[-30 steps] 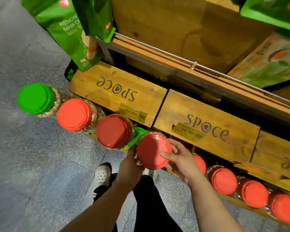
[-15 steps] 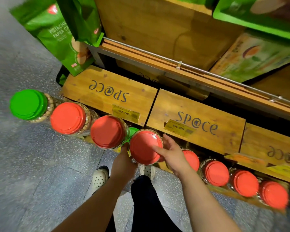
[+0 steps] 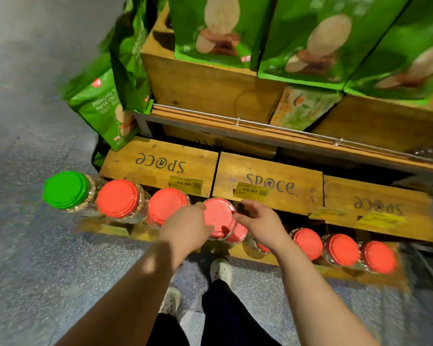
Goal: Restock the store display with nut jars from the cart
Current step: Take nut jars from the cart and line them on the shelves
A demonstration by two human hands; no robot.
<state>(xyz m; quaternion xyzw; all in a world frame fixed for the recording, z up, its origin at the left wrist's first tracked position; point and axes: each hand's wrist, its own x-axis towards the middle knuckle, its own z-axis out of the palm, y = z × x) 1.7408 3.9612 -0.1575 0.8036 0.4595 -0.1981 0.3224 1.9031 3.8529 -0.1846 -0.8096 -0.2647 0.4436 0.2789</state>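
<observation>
A nut jar with a red lid [image 3: 219, 217] stands fourth in the upper row of jars, in front of the wooden crates. My left hand [image 3: 185, 227] holds its left side, fingers curled over the lid's edge. On the jar's right is my right hand [image 3: 261, 223], whose thumb touches the lid rim while its fingers are spread and relaxed off the jar. Left of it stand a green-lidded jar [image 3: 65, 189] and two red-lidded jars [image 3: 118, 198] [image 3: 166, 204]. Another red lid [image 3: 240, 233] shows just beneath the held jar. No cart is in view.
Lower to the right, three more red-lidded jars [image 3: 343, 249] line a low wooden ledge. Behind them are "sp@ce" crates [image 3: 268, 171] with yellow price tags [image 3: 250, 190]. Green snack bags [image 3: 308, 38] fill the shelf above. My shoes [image 3: 220, 269] stand on the grey floor.
The jar has settled into the upper row beside the third jar. My right hand has slid off the lid to the right and its fingers have loosened. The camera tilted up toward the shelf.
</observation>
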